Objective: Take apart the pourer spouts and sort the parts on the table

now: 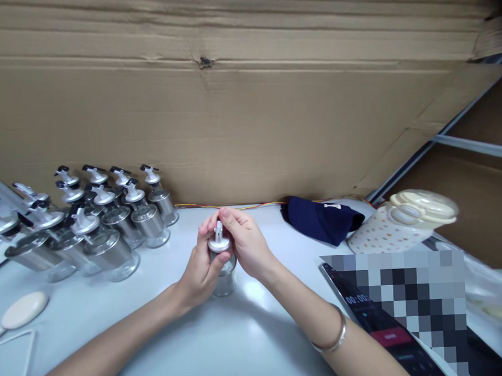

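Two bare hands of yours are framing one glass bottle [225, 283], which is standing upright on the tabletop [208, 345], its long axis running up between your palms to the silver spout [219, 242]. Your left hand [202, 267] is gripping it closely, thumb lying across the near side below the spout, fingers curling around toward the far side. Your right hand [250, 246] is cupping the spout from the right, half curled; its fingertips are hiding behind, so you cannot tell whether they are pinching anything. Neither hand is sitting clearly nearer. Well to the left, matching bottles [108, 252] are standing in a cluster; a cardboard wall [248, 127] is bounding the far edge. A navy cap [323, 221] is lying far right, a phone [386, 337] near right beside your forearm. Open tabletop is showing toward you, between your forearms, and left of the bottle.
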